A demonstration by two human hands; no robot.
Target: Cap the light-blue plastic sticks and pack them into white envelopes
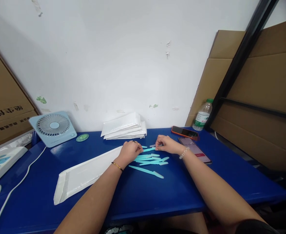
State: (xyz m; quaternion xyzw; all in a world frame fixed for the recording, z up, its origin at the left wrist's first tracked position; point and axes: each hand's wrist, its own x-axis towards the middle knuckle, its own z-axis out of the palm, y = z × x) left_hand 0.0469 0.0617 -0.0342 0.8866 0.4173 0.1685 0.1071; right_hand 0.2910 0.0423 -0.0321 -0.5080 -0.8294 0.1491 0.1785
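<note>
My left hand (131, 151) pinches the handle end of a turquoise eyebrow razor (149, 149). At the razor's other end, the fingertips of my right hand (166, 144) are closed on it. Several more turquoise eyebrow razors (149, 159) with clear blade covers lie in a loose pile just in front of my hands. Nearer to me, a single razor (146, 171) rests apart from that pile. A long white padded envelope (89, 171) lies flat to the left, partly hidden by my left forearm and hand.
A stack of white padded envelopes (123, 127) stands against the wall. At left are a blue fan (54, 127), a round green disc (82, 137), a power strip (5, 162) and a white cable (23, 178). Two phones (184, 132) and a water bottle (202, 117) occupy the right side.
</note>
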